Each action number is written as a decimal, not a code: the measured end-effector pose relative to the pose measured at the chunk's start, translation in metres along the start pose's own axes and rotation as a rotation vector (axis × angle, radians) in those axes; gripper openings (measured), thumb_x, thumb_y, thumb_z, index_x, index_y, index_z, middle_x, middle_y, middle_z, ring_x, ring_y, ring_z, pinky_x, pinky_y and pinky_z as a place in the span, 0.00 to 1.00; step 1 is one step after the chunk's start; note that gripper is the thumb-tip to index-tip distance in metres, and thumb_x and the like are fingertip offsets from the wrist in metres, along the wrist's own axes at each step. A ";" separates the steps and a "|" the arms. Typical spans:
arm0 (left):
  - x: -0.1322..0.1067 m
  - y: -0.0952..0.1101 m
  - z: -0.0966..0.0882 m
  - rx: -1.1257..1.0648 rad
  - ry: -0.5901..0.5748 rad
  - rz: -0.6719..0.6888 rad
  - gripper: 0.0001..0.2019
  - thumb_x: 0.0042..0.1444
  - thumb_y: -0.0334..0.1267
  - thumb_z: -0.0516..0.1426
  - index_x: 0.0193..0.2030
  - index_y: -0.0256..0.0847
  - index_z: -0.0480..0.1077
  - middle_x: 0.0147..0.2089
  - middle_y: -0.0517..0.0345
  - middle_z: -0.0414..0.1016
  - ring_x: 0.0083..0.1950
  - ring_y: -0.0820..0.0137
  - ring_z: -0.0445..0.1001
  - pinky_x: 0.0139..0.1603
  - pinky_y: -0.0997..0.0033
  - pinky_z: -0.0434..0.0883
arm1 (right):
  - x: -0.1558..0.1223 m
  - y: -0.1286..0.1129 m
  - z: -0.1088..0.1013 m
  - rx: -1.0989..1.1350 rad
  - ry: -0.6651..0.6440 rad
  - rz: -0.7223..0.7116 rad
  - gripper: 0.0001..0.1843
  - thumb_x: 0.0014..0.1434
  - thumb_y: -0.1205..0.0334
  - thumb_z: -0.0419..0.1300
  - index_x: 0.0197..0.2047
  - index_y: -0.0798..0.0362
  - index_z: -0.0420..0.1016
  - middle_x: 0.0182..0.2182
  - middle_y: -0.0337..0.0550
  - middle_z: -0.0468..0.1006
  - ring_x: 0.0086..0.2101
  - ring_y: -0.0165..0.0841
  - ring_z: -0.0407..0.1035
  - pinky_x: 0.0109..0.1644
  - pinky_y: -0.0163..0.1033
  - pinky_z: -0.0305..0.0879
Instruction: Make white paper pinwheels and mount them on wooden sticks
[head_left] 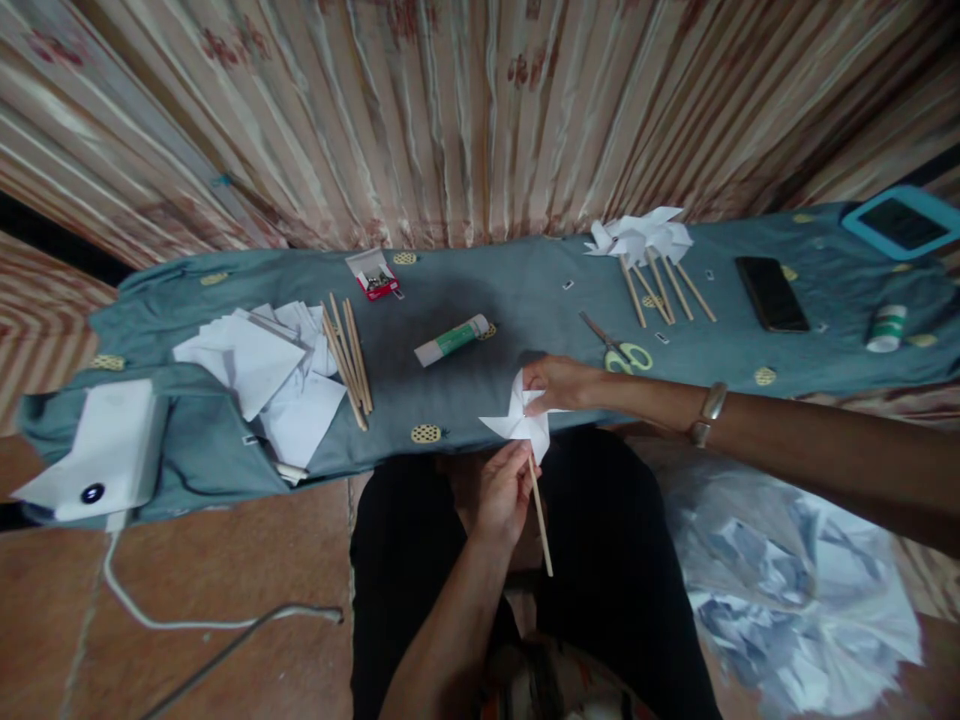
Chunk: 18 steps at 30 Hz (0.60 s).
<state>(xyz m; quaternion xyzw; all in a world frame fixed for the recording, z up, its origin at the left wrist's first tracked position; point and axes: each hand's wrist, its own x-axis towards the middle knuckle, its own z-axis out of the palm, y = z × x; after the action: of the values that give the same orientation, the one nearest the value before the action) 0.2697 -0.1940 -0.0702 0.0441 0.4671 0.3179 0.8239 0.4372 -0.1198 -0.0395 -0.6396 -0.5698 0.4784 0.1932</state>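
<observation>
Just above the dark trousers (611, 520) of the person's lap, the left hand (504, 495) is closed around the top of a wooden stick (541, 525), its fingertips up against the lowest paper blade. The right hand (559, 383) reaches in from the side, a silver bracelet (709, 414) on its wrist, and pinches the paper from above; its fingers look partly curled, though the blades hide some of the grip. Between the two hands, at the near edge of the cloth (525, 290), is the white pinwheel (517, 425), its pointed blades spread out and the stick slanting down from it. A clear bag (802, 600) of white scraps sits on the floor to the right.

Farther over the cloth, loose sticks (349, 365) lie beside a heap of white paper (259, 365) at left, a glue stick (451, 341) near the middle, and green-handled scissors (619, 350) to the right. Beyond them are a small open red box (373, 275), a dark phone (771, 293) and a bunch of pinwheels on sticks (645, 238), with striped curtains (480, 120) behind.
</observation>
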 end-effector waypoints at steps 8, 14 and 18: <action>0.000 0.001 0.002 -0.015 0.029 -0.015 0.09 0.39 0.32 0.70 0.28 0.34 0.76 0.24 0.64 0.74 0.23 0.81 0.69 0.29 0.80 0.68 | 0.002 -0.001 -0.003 -0.058 -0.108 0.057 0.07 0.37 0.68 0.70 0.22 0.52 0.76 0.20 0.35 0.78 0.26 0.32 0.72 0.28 0.33 0.63; 0.000 0.003 0.002 -0.043 0.001 -0.007 0.10 0.37 0.31 0.70 0.28 0.34 0.77 0.24 0.62 0.75 0.23 0.81 0.69 0.27 0.82 0.68 | 0.000 -0.001 -0.003 -0.053 -0.091 0.055 0.10 0.36 0.65 0.72 0.25 0.51 0.78 0.23 0.36 0.79 0.28 0.33 0.72 0.31 0.34 0.65; 0.000 0.003 0.001 -0.045 -0.001 -0.009 0.10 0.36 0.31 0.71 0.27 0.35 0.77 0.25 0.62 0.76 0.23 0.81 0.70 0.27 0.82 0.68 | 0.000 -0.002 -0.001 -0.054 -0.088 0.068 0.10 0.37 0.62 0.73 0.26 0.52 0.78 0.25 0.38 0.80 0.30 0.35 0.73 0.34 0.36 0.67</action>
<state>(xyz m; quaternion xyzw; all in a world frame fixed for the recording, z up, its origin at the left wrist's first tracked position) 0.2694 -0.1914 -0.0686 0.0237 0.4594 0.3248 0.8264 0.4374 -0.1190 -0.0377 -0.6420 -0.5683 0.4969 0.1344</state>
